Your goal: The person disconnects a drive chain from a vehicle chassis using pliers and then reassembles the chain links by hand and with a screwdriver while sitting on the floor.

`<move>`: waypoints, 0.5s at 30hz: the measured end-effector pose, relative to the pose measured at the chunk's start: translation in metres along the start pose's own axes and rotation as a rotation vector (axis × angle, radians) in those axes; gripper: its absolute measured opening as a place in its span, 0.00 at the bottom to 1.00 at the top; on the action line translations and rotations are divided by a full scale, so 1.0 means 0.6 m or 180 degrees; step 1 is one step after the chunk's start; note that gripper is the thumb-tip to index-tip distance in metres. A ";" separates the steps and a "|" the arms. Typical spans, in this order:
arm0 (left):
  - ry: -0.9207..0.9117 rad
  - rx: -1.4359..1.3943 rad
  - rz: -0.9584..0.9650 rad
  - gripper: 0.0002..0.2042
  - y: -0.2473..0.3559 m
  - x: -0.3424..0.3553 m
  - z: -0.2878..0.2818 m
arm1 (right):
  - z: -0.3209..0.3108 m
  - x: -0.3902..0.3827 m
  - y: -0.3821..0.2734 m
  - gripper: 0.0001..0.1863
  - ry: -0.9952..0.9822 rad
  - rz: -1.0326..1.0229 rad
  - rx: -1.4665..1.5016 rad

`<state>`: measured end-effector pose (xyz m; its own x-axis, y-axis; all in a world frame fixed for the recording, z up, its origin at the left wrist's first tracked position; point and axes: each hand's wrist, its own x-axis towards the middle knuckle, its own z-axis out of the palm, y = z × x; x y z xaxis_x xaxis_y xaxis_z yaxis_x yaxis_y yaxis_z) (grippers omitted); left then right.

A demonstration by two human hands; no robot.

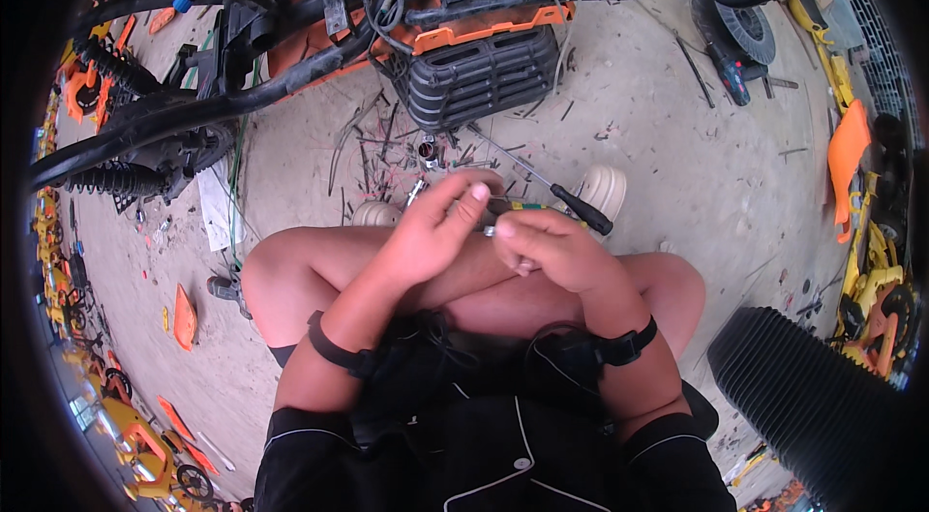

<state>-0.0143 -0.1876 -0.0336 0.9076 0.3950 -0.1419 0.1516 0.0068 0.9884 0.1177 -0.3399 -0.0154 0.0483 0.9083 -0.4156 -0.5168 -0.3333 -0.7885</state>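
My left hand (pixel 447 224) is closed above my crossed legs, thumb against fingers. Whatever it pinches is too small to make out. Close beside it, my right hand (pixel 554 249) is also closed, with a small silver metal piece (pixel 490 231) showing at its thumb tip. Just beyond the right hand a long screwdriver (pixel 583 210) with a black handle lies by my pale shoe (pixel 605 191). A short, shiny metal cylinder (pixel 427 152) stands on the floor past my left hand. Another small metal part (pixel 416 191) lies nearer, next to that hand.
A black tubular vehicle frame (pixel 290 76) with wiring and a black slatted box (pixel 484 76) spans the far side. Cut cable scraps litter the concrete. A wheel (pixel 747 23) and a power drill (pixel 728 75) lie far right; a black ribbed object (pixel 794 396) stands near right.
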 end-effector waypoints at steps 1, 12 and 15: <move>-0.0397 -0.0133 -0.0100 0.20 0.000 -0.002 0.001 | -0.010 -0.003 0.008 0.23 -0.0028 -0.0169 0.0280; -0.0867 -0.1185 -0.1141 0.11 0.024 -0.011 0.001 | -0.043 -0.008 -0.028 0.21 0.0375 -0.0706 0.2177; -0.0650 -0.1258 -0.0979 0.11 0.027 -0.016 -0.002 | -0.061 -0.012 -0.025 0.16 0.0632 -0.0565 0.1492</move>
<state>-0.0212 -0.1901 -0.0161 0.9081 0.1339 -0.3967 0.2994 0.4546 0.8389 0.1566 -0.3510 -0.0172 0.3068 0.8600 -0.4079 -0.8100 0.0108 -0.5864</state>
